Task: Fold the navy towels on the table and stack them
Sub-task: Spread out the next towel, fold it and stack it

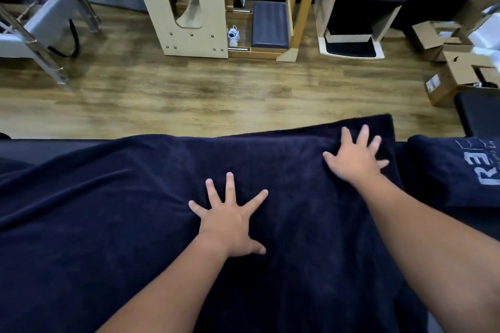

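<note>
navy towel (113,224) lies spread across the dark tabletop (40,147), filling most of the near view, with its long axis running from 9 o'clock to 3 o'clock and its far edge hanging toward the wooden floor (189,94). both hands lie on top of it, palms down, fingers straight and splayed, gripping nothing. the left hand (230,222) presses near the middle of the cloth; the right hand (357,159) presses farther out, toward 1 o'clock, close to the far right corner of the towel (385,119). soft ridges run off to the left at 9 to 10 o'clock, so that half looks less flat than the part under the palms.

the coming fold probably turns on that axis: the right hand sits nearest the right end, while the left end lies well away at 9 o'clock, a long reach from the left hand. bringing one short end over the other would mean the left hand travelling out along the cloth first.

at 3 o'clock, just beside the towel's right end, a second navy towel (443,170) with pale lettering sits, seemingly folded, a likely base for the stack.
</note>
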Available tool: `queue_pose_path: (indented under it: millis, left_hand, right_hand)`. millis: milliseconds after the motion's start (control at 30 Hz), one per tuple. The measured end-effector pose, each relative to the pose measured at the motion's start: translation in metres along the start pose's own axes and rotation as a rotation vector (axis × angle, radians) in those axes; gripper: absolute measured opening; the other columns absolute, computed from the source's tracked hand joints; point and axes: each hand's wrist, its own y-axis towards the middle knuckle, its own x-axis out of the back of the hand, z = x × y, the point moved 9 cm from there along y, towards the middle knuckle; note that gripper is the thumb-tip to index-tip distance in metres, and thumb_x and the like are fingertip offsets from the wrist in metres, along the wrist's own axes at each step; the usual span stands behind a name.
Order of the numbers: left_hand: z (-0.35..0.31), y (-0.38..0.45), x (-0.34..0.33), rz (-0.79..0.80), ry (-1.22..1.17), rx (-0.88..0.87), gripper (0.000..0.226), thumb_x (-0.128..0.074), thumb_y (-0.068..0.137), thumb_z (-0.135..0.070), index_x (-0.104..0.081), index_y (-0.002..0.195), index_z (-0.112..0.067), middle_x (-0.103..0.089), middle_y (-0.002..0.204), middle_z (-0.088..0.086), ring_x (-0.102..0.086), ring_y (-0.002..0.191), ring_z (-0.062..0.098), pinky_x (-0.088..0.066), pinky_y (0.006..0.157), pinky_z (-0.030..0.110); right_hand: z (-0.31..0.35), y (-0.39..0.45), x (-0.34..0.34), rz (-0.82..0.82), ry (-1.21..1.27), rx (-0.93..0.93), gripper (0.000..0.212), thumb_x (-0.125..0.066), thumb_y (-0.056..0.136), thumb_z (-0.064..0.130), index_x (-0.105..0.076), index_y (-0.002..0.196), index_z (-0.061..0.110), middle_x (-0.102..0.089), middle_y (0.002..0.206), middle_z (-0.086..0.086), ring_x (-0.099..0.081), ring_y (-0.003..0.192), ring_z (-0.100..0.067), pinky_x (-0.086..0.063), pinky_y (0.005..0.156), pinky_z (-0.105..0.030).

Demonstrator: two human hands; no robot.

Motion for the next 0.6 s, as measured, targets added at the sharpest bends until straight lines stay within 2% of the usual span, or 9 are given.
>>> queue_pose_path:
  millis: [100, 200, 300, 400, 500, 600]
  left_hand:
    - [0.0, 0.001, -0.001, 0.01, 0.007, 0.013, 0.124, -0.07, 0.064, -0.083, 0.028, 0.137, -0.07, 0.051, 0.151, 0.012, 0.036, 0.137, 0.059, -0.006, 0.102, 0.087]
    - [-0.001, 0.003, 0.0, 0.017, 0.008, 0.027, 0.125, -0.072, 0.063, -0.082, 0.03, 0.135, -0.07, 0.051, 0.151, 0.012, 0.036, 0.138, 0.059, -0.008, 0.101, 0.087]
    - [-0.003, 0.001, 0.001, 0.025, 0.013, 0.04, 0.125, -0.071, 0.064, -0.082, 0.032, 0.133, -0.071, 0.051, 0.151, 0.01, 0.035, 0.139, 0.058, -0.01, 0.102, 0.086]
    - [-0.003, -0.002, 0.003, 0.037, 0.011, 0.063, 0.123, -0.071, 0.065, -0.081, 0.034, 0.13, -0.073, 0.052, 0.151, 0.008, 0.034, 0.14, 0.056, -0.011, 0.104, 0.085]
    - [-0.008, -0.005, 0.006, 0.057, 0.06, 0.111, 0.123, -0.071, 0.068, -0.08, 0.034, 0.132, -0.071, 0.048, 0.154, 0.01, 0.029, 0.144, 0.053, -0.01, 0.106, 0.084]
    - [-0.029, -0.013, 0.011, 0.035, 0.193, 0.149, 0.119, -0.069, 0.08, -0.067, 0.026, 0.15, -0.051, 0.03, 0.163, 0.016, 0.019, 0.149, 0.05, -0.007, 0.108, 0.082]
  right_hand:
    - [0.007, -0.012, -0.018, 0.053, -0.041, 0.149, 0.076, -0.046, 0.096, 0.062, -0.011, 0.159, 0.037, 0.007, 0.169, 0.001, 0.008, 0.155, -0.033, -0.011, 0.111, -0.078]
    - [-0.001, -0.054, -0.041, 0.02, -0.073, 0.23, 0.073, -0.038, 0.099, 0.062, -0.006, 0.16, 0.037, 0.008, 0.169, 0.0, 0.013, 0.154, -0.031, -0.01, 0.113, -0.077]
    - [-0.026, -0.109, -0.06, -0.011, -0.1, 0.234, 0.071, -0.03, 0.1, 0.062, -0.002, 0.16, 0.037, 0.012, 0.169, -0.001, 0.015, 0.154, -0.031, -0.012, 0.111, -0.077]
    - [-0.059, -0.159, -0.073, 0.0, -0.116, 0.158, 0.071, -0.028, 0.101, 0.061, 0.002, 0.16, 0.035, 0.013, 0.168, -0.006, 0.015, 0.153, -0.035, -0.015, 0.113, -0.075]
    - [-0.089, -0.2, -0.078, -0.007, -0.143, 0.121, 0.075, -0.038, 0.1, 0.055, -0.002, 0.161, 0.031, 0.005, 0.169, -0.013, 0.004, 0.154, -0.039, -0.017, 0.116, -0.07]
    - [-0.117, -0.236, -0.079, -0.055, -0.139, 0.104, 0.085, -0.071, 0.082, 0.037, -0.033, 0.156, 0.022, -0.027, 0.162, -0.019, -0.026, 0.148, -0.043, -0.037, 0.107, -0.067]
